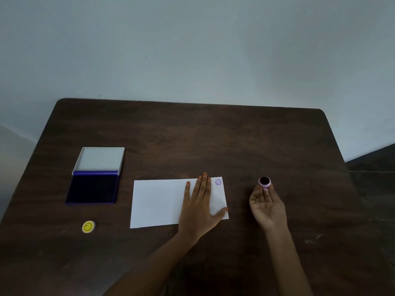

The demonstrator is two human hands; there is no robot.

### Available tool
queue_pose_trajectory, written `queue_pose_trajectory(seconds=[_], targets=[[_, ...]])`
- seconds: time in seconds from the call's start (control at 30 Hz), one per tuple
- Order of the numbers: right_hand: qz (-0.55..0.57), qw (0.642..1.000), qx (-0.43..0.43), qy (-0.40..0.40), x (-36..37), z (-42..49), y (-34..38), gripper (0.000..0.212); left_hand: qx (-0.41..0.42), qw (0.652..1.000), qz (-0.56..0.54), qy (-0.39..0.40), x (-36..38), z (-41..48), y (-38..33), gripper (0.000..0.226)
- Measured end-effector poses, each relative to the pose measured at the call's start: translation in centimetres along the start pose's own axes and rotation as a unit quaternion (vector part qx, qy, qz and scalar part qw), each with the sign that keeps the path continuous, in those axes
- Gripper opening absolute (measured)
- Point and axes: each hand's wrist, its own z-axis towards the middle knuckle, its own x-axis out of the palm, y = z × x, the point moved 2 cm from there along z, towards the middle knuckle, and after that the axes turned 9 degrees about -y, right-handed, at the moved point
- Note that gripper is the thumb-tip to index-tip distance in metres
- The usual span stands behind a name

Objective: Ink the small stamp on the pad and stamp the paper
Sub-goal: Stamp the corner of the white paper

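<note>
A white sheet of paper (158, 201) lies on the dark wooden table (192, 142). My left hand (199, 206) rests flat on its right half, fingers spread. A small purple stamp mark (218, 182) shows near the paper's top right corner. To the right of the paper, my right hand (267, 205) is turned palm up and holds the small pink stamp (264, 182) at its fingertips, the dark inked face turned toward me. The open ink pad (93, 189), dark blue with its white lid folded back, sits at the left.
A round yellow cap or sticker (88, 227) lies near the table's front left, below the ink pad. A pale wall rises behind the table. The table's right edge drops off to a dark floor (374, 165).
</note>
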Motion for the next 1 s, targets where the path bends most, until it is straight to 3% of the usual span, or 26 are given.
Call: queue_pose_trajectory(seconds=[0.23, 0.47, 0.73, 0.87, 1.0], targets=[[-0.026, 0.999, -0.001, 0.040, -0.3, -2.4, -0.2, 0.008, 0.006, 0.999, -0.027, -0.030, -1.1, -0.5, -0.3, 0.088], [-0.071, 0.994, -0.013, 0.086, 0.8, -5.6, -2.1, 0.011, -0.003, 0.987, -0.064, -0.151, -6.0, 0.2, 0.6, 0.066], [-0.151, 0.978, 0.007, 0.140, 2.3, -8.6, -9.5, 0.012, -0.133, 0.955, -0.108, -0.242, -14.0, -3.8, 11.0, 0.034], [-0.203, 0.967, 0.029, 0.148, 2.2, -9.7, -14.4, 0.015, -0.193, 0.945, -0.096, -0.247, -16.7, -7.8, 16.5, 0.026], [-0.264, 0.953, 0.047, 0.144, 1.9, -10.3, -19.7, 0.012, -0.238, 0.941, -0.146, -0.190, -17.4, -11.1, 20.7, 0.025]])
